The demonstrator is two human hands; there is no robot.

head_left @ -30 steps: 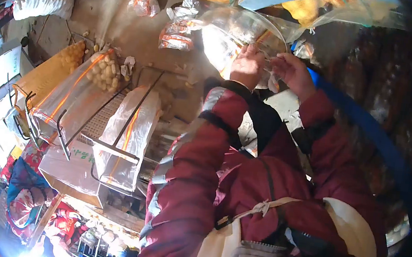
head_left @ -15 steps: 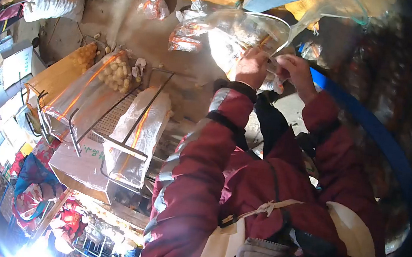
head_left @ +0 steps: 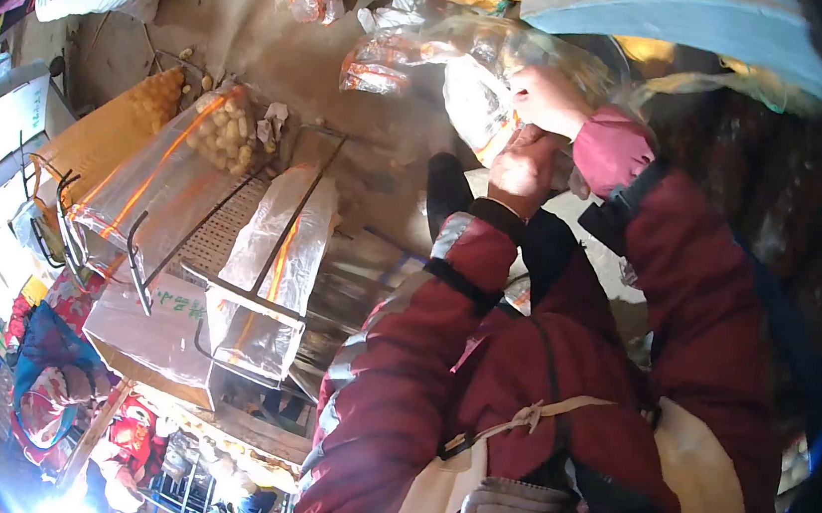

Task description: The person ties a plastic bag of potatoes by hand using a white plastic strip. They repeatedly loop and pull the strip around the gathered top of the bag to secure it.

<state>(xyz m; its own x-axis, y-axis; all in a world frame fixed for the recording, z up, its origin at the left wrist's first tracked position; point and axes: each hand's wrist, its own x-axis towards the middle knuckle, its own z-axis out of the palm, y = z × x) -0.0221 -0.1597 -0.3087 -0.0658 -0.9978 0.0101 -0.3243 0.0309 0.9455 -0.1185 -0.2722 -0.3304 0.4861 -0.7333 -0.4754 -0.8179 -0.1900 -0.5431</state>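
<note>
At the upper middle is a clear plastic bag (head_left: 467, 102) with an orange stripe, bright in the sunlight. My left hand (head_left: 524, 166) is closed on the gathered plastic at its near side. My right hand (head_left: 546, 100) reaches across just above the left, its fingers bent against the same bag; whatever is between those fingertips is hidden. More crumpled clear film (head_left: 563, 52) spreads behind my hands. Maroon sleeves cover both arms.
Left stands a metal rack (head_left: 279, 223) holding clear striped bags, one with peanut-like pods (head_left: 223, 137). A cardboard box (head_left: 158, 325) is below it. Small plastic bundles (head_left: 376, 65) lie on the floor. A pale blue surface (head_left: 685, 30) is at upper right. Another person (head_left: 56, 390) is at lower left.
My right hand has moved left across the bag, above my left hand. The left hand sits slightly lower and its grip is turned. The view has shifted a little.
</note>
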